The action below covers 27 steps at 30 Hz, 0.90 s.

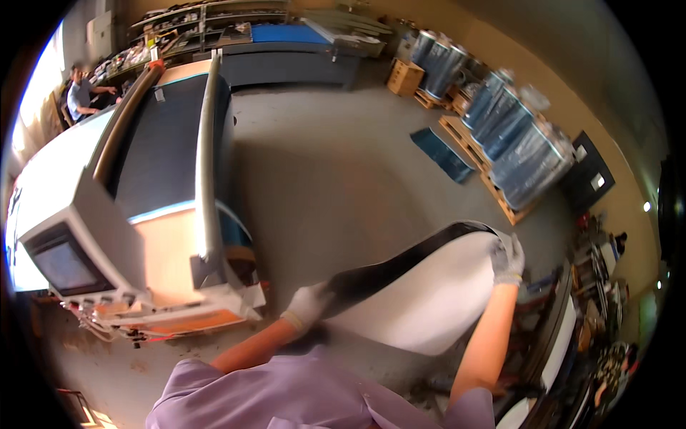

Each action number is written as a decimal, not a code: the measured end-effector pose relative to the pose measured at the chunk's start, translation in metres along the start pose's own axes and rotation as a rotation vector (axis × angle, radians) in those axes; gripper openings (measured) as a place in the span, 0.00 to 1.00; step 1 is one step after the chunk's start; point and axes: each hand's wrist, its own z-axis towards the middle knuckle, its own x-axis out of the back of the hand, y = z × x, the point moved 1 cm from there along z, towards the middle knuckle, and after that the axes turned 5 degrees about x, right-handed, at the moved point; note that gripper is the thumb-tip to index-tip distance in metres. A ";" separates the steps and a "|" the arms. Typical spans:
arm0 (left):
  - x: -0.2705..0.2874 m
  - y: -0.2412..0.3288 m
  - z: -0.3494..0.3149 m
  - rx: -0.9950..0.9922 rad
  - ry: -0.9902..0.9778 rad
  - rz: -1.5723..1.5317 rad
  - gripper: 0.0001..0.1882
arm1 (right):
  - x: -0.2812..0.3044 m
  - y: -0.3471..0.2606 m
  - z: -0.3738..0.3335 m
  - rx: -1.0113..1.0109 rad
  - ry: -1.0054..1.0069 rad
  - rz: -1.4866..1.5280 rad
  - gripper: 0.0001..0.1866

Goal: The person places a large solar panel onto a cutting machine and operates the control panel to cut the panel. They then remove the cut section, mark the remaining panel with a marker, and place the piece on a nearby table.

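Note:
A large flexible sheet point(421, 293), white on one face and black on the other, hangs between my two gloved hands. My left hand point(307, 306), in a white glove, is closed on its near left corner. Farther out to the right, my right hand point(508, 259) grips the opposite upper corner, with the glove partly wrapped over the edge. The sheet bows between them, its black side point(371, 281) showing along the far edge. The fingertips of my left hand are blurred.
On the left stands a large machine with a dark bed point(161, 143), a pale roller point(207, 157) and a screen point(66, 259). Wrapped rolls point(532, 161) sit on pallets at the right. A person point(84, 93) sits at the far left. A cluttered rack point(572, 336) stands near my right arm.

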 end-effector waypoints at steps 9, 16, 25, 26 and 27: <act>0.010 0.115 0.327 -0.333 -0.049 0.419 0.18 | -0.038 -0.041 0.265 0.285 -0.169 -0.039 0.13; 0.074 0.147 0.589 -0.280 -0.274 0.657 0.10 | -0.106 0.018 0.510 0.319 -0.232 0.033 0.15; 0.222 0.190 0.865 0.035 -0.202 0.708 0.11 | -0.317 0.187 0.862 0.364 -0.233 -0.133 0.23; 0.241 0.186 0.890 0.069 -0.190 0.689 0.11 | -0.354 0.208 0.893 0.277 -0.216 -0.083 0.24; 0.254 0.151 0.921 0.078 -0.195 0.652 0.12 | -0.409 0.232 0.908 0.166 -0.176 -0.026 0.24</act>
